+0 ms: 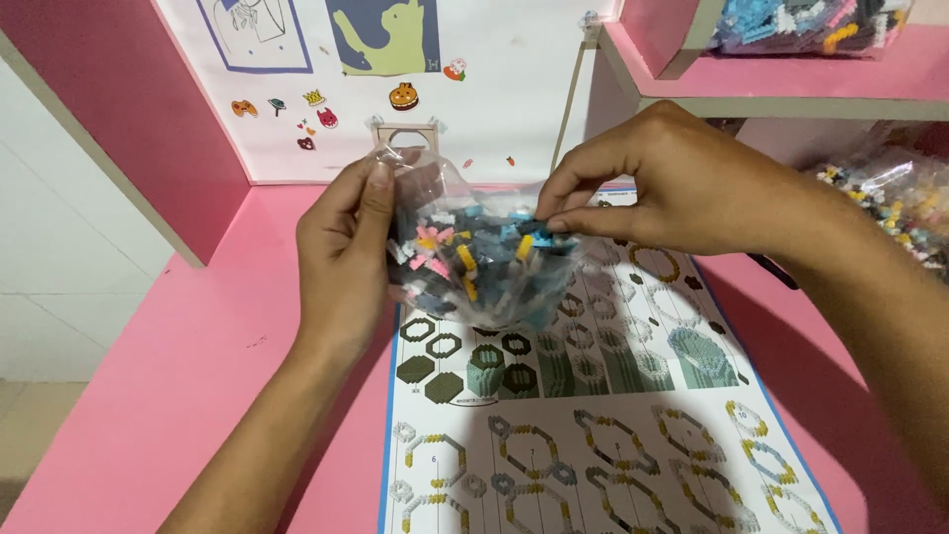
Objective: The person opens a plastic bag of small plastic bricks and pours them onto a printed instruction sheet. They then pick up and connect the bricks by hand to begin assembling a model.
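Bag of bricks between both hands, none laid out yet

Counter (178, 396) in pink, instruction sheet (593, 435) spread flat with no bricks on it. Above it, the clear bag of small bricks (484, 267), top apparently still bunched. Left hand (346, 257) clasps its side; right hand (672, 188), fingertips pinched narrow, grips the top edge

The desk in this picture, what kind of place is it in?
Probably a child's room or hobby corner at home: a pink desk with stickers on its back panel, a building-brick instruction sheet, and both hands holding a clear bag of small bricks.
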